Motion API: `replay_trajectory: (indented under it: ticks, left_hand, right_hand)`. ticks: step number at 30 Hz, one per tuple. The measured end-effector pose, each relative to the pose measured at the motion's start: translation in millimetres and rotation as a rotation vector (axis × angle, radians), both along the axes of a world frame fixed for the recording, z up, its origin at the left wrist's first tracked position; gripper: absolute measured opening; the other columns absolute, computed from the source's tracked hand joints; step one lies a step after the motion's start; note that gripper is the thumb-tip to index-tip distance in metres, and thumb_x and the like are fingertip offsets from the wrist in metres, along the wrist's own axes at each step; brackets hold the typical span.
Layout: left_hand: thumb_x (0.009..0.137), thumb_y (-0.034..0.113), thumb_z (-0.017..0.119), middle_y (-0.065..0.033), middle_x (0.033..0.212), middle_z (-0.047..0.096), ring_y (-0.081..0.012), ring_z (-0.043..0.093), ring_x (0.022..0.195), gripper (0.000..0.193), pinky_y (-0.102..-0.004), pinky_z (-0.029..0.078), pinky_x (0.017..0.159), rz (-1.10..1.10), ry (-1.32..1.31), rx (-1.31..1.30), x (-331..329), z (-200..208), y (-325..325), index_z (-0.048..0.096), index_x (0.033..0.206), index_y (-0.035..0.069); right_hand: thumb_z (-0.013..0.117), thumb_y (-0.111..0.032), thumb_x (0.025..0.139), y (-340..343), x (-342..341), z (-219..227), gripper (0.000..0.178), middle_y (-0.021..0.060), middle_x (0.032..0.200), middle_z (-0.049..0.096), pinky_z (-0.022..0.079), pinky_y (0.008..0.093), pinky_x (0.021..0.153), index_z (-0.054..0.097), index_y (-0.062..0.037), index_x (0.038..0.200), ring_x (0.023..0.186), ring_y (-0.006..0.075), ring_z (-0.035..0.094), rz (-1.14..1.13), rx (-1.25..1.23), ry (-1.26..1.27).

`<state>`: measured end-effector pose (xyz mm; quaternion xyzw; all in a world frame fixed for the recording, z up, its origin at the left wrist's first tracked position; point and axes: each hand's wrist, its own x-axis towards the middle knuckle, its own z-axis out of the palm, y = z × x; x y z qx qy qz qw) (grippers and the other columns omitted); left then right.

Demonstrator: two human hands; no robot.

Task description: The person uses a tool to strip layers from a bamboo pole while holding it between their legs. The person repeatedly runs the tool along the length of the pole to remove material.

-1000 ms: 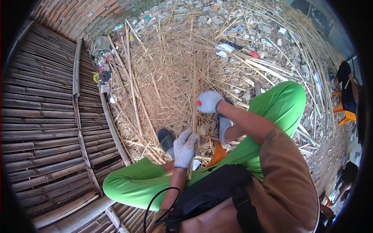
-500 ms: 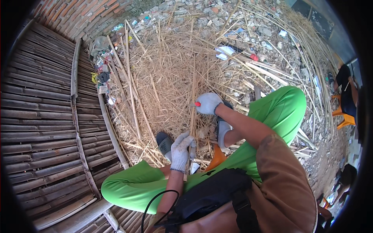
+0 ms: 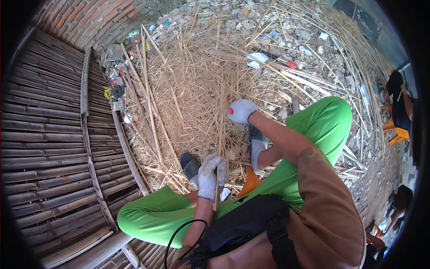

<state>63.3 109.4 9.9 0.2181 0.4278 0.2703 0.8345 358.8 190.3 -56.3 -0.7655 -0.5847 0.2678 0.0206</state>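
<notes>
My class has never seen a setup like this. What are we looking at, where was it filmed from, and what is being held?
There is no machine: a person wears a wide fisheye camera on the head, looking down, so straight edges bend near the rim. The hands wear whitish knitted gloves. The left hand grips a long, thin, pale-brown strip. The right hand holds a small red-handled tool; whether it touches the strip is hard to tell. Straw-coloured shavings cover much of the ground, with long pale sticks among them. At left stands a panel of brown bamboo slats.
</notes>
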Motion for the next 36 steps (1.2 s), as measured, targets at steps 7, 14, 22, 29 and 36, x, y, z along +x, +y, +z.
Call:
replay_trajectory:
  ticks: [7,14,22,29,36]
  left_hand:
    - [0.111,0.017,0.058,-0.0079,0.075,0.061,-0.0158,0.049,0.044,0.034,-0.0291,0.041,0.039,-0.036,-0.050,-0.011,2,4,0,0.060,0.135,-0.007]
    - [0.114,0.018,0.053,-0.0072,0.074,0.060,-0.0150,0.046,0.042,0.035,-0.0293,0.041,0.039,-0.064,-0.051,0.002,0,-3,0,0.059,0.136,-0.008]
    - [0.115,0.021,0.054,-0.0061,0.078,0.062,-0.0140,0.046,0.043,0.037,-0.0296,0.041,0.038,-0.081,-0.094,-0.004,3,-22,3,0.061,0.137,-0.007]
    - [0.115,0.022,0.056,-0.0051,0.079,0.062,-0.0139,0.047,0.043,0.036,-0.0297,0.040,0.038,-0.071,-0.043,0.011,14,-16,-2,0.062,0.136,-0.006]
    - [0.115,0.024,0.053,-0.0022,0.079,0.059,-0.0125,0.043,0.042,0.038,-0.0302,0.039,0.037,-0.110,-0.075,0.080,-7,20,-18,0.060,0.138,-0.004]
  right_hand:
    - [0.063,-0.042,0.094,-4,-23,7,0.039,0.0199,0.100,0.081,0.062,0.0522,0.088,0.084,-0.0099,0.099,0.095,0.0396,0.079,0.051,0.043,0.036]
    - [0.065,-0.043,0.090,-14,-31,24,0.038,0.0197,0.101,0.081,0.063,0.0520,0.087,0.084,-0.0108,0.099,0.096,0.0390,0.080,0.098,0.007,0.074]
    - [0.067,-0.041,0.090,-7,-29,12,0.038,0.0197,0.104,0.082,0.064,0.0515,0.088,0.085,-0.0096,0.102,0.100,0.0384,0.080,0.052,-0.007,0.005]
    - [0.068,-0.040,0.090,-6,-15,1,0.039,0.0208,0.111,0.082,0.064,0.0516,0.090,0.085,-0.0100,0.109,0.104,0.0382,0.080,0.019,0.023,0.002]
    - [0.065,-0.044,0.096,-31,79,-30,0.042,0.0199,0.120,0.081,0.063,0.0511,0.092,0.085,-0.0108,0.111,0.107,0.0384,0.080,-0.441,0.026,-0.054]
